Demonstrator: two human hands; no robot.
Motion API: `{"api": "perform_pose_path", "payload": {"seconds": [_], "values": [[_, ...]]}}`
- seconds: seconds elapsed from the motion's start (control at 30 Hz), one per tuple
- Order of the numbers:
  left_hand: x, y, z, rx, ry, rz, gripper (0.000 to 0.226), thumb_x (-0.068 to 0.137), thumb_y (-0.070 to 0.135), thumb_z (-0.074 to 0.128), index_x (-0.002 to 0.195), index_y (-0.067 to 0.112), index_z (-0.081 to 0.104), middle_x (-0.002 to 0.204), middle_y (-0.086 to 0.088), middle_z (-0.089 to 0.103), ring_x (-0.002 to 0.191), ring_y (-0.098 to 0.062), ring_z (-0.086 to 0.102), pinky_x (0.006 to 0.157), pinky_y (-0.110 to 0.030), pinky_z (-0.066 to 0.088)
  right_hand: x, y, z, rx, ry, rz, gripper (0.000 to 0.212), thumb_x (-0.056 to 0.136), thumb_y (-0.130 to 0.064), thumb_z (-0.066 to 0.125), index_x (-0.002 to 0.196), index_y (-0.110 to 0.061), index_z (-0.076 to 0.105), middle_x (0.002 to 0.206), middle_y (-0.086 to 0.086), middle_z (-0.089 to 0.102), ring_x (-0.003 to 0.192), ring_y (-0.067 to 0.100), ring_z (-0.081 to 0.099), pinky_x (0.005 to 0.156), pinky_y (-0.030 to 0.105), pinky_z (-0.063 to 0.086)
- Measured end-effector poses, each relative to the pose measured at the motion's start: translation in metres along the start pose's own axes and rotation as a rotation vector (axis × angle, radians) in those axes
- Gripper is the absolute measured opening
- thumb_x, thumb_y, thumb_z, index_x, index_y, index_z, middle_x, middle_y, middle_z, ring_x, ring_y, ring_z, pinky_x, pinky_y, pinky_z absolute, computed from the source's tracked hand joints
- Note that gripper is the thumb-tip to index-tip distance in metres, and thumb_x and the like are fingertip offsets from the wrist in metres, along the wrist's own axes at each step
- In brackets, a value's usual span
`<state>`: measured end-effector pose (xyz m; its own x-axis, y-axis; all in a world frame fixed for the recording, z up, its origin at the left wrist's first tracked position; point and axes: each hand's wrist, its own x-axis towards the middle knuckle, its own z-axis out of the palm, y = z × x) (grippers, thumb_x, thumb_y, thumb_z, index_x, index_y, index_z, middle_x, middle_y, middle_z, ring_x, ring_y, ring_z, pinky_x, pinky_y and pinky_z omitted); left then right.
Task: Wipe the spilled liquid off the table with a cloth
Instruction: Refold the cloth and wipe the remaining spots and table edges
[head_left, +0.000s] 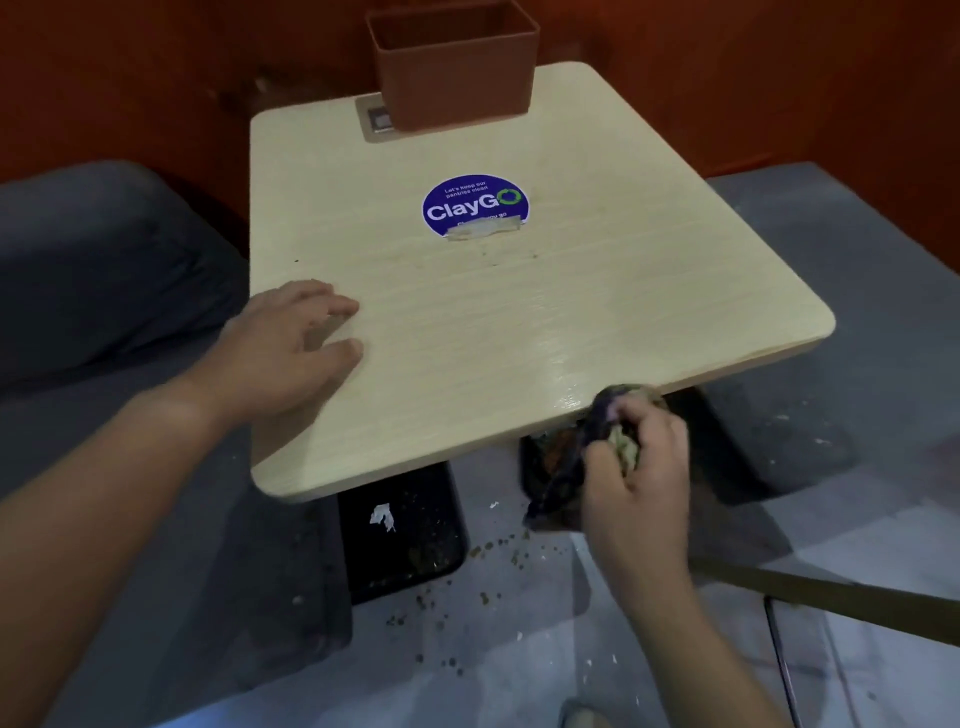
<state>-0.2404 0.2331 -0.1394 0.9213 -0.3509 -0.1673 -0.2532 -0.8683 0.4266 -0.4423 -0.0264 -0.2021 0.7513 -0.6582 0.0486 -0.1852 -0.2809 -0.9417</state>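
A pale wood-grain table fills the middle of the head view. A wet, shiny streak runs toward its near right edge. My right hand is just off that edge, shut on a dark, bunched cloth that hangs partly below the tabletop. My left hand rests flat on the table's near left side, fingers spread, holding nothing. A round blue ClayGo sticker with a strip of tape over its lower part sits in the table's centre.
A brown rectangular bin stands at the table's far edge. Grey bench seats lie to the left and right. Black table feet stand below, with crumbs and scraps on the floor. A brown stick crosses the lower right.
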Motion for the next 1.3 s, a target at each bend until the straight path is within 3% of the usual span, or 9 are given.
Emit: {"api": "perform_pose_path", "payload": {"seconds": [0.13, 0.27, 0.4, 0.57, 0.63, 0.87, 0.97, 1.13, 1.3], "values": [[-0.002, 0.000, 0.009, 0.023, 0.024, 0.026, 0.075, 0.079, 0.068, 0.048, 0.148, 0.040, 0.052, 0.164, 0.009, 0.036, 0.153, -0.023, 0.025, 0.121, -0.052, 0.023, -0.015, 0.012, -0.026, 0.082, 0.048, 0.055, 0.046, 0.079, -0.025, 0.056, 0.117, -0.049, 0.062, 0.110, -0.022, 0.066, 0.092, 0.000, 0.065, 0.074, 0.022, 0.054], [0.001, 0.000, 0.011, 0.032, 0.036, 0.017, 0.071, 0.080, 0.065, 0.048, 0.147, 0.041, 0.050, 0.162, 0.011, 0.035, 0.152, -0.019, 0.023, 0.119, -0.053, 0.021, 0.041, 0.027, -0.115, -0.158, 0.261, 0.075, 0.066, 0.076, -0.036, 0.056, 0.134, -0.066, 0.045, 0.140, -0.012, 0.057, 0.124, 0.015, 0.059, 0.098, 0.052, 0.056], [0.002, 0.000, 0.014, 0.031, 0.056, 0.018, 0.069, 0.080, 0.063, 0.048, 0.145, 0.041, 0.051, 0.161, 0.012, 0.037, 0.150, -0.019, 0.025, 0.118, -0.055, 0.024, 0.110, 0.027, -0.150, -0.232, 0.269, 0.028, 0.066, 0.088, -0.018, 0.051, 0.136, -0.063, 0.050, 0.144, -0.004, 0.053, 0.126, 0.027, 0.057, 0.097, 0.065, 0.055], [0.005, -0.003, 0.020, 0.037, 0.067, 0.005, 0.070, 0.078, 0.063, 0.046, 0.144, 0.041, 0.050, 0.161, 0.012, 0.036, 0.150, -0.021, 0.025, 0.118, -0.057, 0.025, 0.113, 0.027, -0.100, -0.408, 0.127, -0.148, 0.065, 0.082, 0.014, 0.050, 0.139, -0.016, 0.061, 0.138, 0.014, 0.061, 0.125, 0.036, 0.052, 0.107, 0.061, 0.045], [0.005, -0.002, 0.021, 0.039, 0.068, -0.001, 0.069, 0.078, 0.062, 0.046, 0.144, 0.041, 0.050, 0.161, 0.012, 0.037, 0.150, -0.022, 0.025, 0.118, -0.057, 0.025, 0.077, 0.025, -0.065, -0.393, 0.072, -0.289, 0.068, 0.073, 0.016, 0.048, 0.136, -0.006, 0.063, 0.137, 0.012, 0.064, 0.117, 0.036, 0.054, 0.105, 0.046, 0.045], [0.000, 0.001, 0.016, 0.031, 0.059, -0.002, 0.069, 0.080, 0.061, 0.047, 0.145, 0.039, 0.051, 0.161, 0.012, 0.037, 0.151, -0.020, 0.026, 0.119, -0.054, 0.025, -0.026, -0.005, 0.029, -0.090, -0.250, -0.348, 0.080, 0.080, 0.017, 0.048, 0.141, -0.035, 0.059, 0.143, -0.025, 0.051, 0.125, 0.015, 0.048, 0.101, 0.020, 0.047], [-0.002, 0.002, 0.016, 0.001, 0.066, 0.000, 0.069, 0.080, 0.060, 0.047, 0.146, 0.040, 0.050, 0.162, 0.014, 0.036, 0.152, -0.017, 0.024, 0.120, -0.053, 0.022, 0.000, -0.006, -0.011, 0.120, -0.171, -0.174, 0.073, 0.083, 0.004, 0.052, 0.132, -0.049, 0.062, 0.133, -0.012, 0.062, 0.101, 0.010, 0.065, 0.074, 0.023, 0.058], [-0.003, 0.000, 0.020, -0.026, 0.087, 0.004, 0.065, 0.084, 0.055, 0.043, 0.147, 0.040, 0.051, 0.163, 0.015, 0.036, 0.153, -0.016, 0.023, 0.121, -0.050, 0.019, 0.076, 0.007, -0.066, -0.163, 0.165, -0.129, 0.058, 0.085, 0.000, 0.048, 0.138, -0.019, 0.061, 0.135, 0.005, 0.064, 0.126, 0.026, 0.057, 0.111, 0.046, 0.046], [-0.004, -0.002, 0.018, -0.099, 0.077, 0.001, 0.061, 0.090, 0.055, 0.036, 0.146, 0.042, 0.053, 0.163, 0.017, 0.036, 0.153, -0.011, 0.021, 0.121, -0.045, 0.014, 0.051, 0.005, -0.021, -0.362, 0.147, -0.299, 0.060, 0.074, 0.002, 0.044, 0.131, -0.005, 0.063, 0.128, 0.013, 0.065, 0.108, 0.017, 0.048, 0.097, 0.044, 0.042]]}}
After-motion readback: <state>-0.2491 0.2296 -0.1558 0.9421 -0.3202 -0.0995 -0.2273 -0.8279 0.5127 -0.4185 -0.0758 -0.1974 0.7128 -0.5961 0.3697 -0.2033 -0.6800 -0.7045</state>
